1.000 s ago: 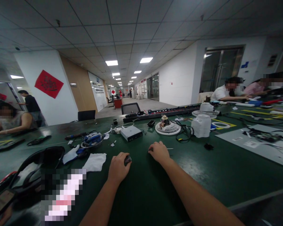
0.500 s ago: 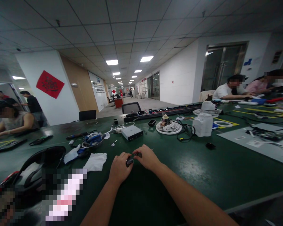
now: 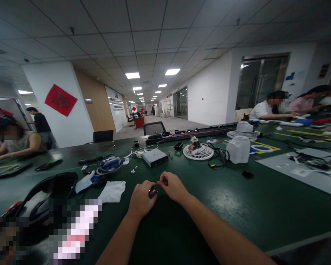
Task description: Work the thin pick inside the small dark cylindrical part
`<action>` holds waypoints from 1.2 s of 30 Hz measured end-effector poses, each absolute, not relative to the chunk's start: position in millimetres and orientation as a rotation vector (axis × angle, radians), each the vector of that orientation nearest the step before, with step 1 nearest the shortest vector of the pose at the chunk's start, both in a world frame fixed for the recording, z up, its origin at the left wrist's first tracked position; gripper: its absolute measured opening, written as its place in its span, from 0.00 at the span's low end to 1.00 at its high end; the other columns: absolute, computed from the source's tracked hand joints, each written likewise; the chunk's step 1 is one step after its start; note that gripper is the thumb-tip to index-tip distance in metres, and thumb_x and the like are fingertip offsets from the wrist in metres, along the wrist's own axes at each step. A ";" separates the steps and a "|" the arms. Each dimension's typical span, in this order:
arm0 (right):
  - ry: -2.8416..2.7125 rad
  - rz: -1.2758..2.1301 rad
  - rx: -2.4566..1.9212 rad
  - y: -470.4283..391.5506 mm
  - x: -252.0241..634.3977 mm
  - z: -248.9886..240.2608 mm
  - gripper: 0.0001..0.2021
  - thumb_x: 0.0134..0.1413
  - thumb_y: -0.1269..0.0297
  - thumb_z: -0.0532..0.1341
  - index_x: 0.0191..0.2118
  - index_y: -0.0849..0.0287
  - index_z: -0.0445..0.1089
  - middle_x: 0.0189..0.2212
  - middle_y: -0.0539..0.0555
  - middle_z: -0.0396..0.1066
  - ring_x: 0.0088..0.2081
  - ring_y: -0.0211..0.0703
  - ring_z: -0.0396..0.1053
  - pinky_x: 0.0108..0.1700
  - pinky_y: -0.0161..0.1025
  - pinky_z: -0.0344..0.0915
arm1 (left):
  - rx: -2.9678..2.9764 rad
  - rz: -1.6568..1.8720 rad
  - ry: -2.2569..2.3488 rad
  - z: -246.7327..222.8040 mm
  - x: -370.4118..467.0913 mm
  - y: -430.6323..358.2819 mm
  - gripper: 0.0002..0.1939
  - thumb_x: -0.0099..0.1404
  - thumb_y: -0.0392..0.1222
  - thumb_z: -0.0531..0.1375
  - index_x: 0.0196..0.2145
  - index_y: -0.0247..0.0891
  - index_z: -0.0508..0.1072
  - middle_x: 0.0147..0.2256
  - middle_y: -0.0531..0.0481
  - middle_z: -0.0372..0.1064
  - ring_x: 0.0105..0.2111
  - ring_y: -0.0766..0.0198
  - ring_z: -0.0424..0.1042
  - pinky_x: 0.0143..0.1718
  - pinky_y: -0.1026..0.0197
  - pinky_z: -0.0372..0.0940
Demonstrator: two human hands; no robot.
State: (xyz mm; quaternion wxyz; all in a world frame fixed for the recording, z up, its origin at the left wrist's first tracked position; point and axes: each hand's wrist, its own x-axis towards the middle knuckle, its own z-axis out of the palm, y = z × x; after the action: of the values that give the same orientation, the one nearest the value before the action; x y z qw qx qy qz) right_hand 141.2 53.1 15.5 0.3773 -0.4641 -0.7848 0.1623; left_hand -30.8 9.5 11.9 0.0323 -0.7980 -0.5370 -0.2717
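Over the green tabletop point(image 3: 193, 221), my left hand point(image 3: 141, 198) is closed around a small dark, shiny rounded object point(image 3: 153, 191) whose kind I cannot make out. Close beside it, my right hand point(image 3: 172, 187) pinches a small dark piece point(image 3: 165, 181), mostly hidden by the fingers. The fingertips of both hands nearly meet. Just beyond them sits a silver and black box like an optical disc drive point(image 3: 155, 158). A white cloth point(image 3: 112, 191) lies to the left of my left hand.
A white fan grille with a motor point(image 3: 198, 150), a white plastic housing point(image 3: 238, 149) and black cables point(image 3: 218, 156) stand beyond, to the right. Black headphones point(image 3: 48, 187) and a blue bundle point(image 3: 109, 164) lie left. A grey panel with circuit boards point(image 3: 306, 165) is far right. People sit at both sides.
The view has shifted slightly, so everything sits a little lower and to the right. My right hand has turned a little at the fingertips; both hands keep their hold.
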 end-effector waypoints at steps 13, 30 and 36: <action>-2.100 0.405 -1.064 51.4 141.2 20.2 0.09 0.61 0.60 0.63 0.42 0.53 0.80 0.33 0.54 0.75 0.40 0.46 0.69 0.43 0.41 0.63 | -2.445 -0.798 -1.663 12.7 -30.6 9.2 0.07 0.61 0.35 0.60 0.39 0.41 0.73 0.40 0.48 0.73 0.40 0.56 0.71 0.42 0.55 0.61; -2.083 0.402 -1.018 51.7 142.2 19.4 0.09 0.56 0.68 0.66 0.43 0.52 0.80 0.36 0.53 0.77 0.41 0.45 0.70 0.45 0.40 0.65 | -2.430 -0.887 -1.608 9.7 -32.2 10.3 0.10 0.62 0.36 0.61 0.42 0.41 0.74 0.41 0.48 0.74 0.41 0.56 0.72 0.42 0.55 0.61; -2.090 0.440 -1.070 51.5 142.8 17.1 0.08 0.56 0.68 0.65 0.41 0.53 0.80 0.34 0.53 0.76 0.34 0.42 0.70 0.41 0.39 0.65 | -2.397 -0.931 -1.614 10.3 -34.1 11.6 0.13 0.64 0.37 0.60 0.47 0.41 0.74 0.45 0.46 0.75 0.44 0.54 0.72 0.44 0.53 0.62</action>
State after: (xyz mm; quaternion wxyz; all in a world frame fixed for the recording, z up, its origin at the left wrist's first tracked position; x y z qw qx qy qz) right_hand 142.8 51.5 17.1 0.3678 -0.4164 -0.8136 0.1715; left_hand -34.1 11.6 10.3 0.0528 -0.7883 -0.5310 -0.3062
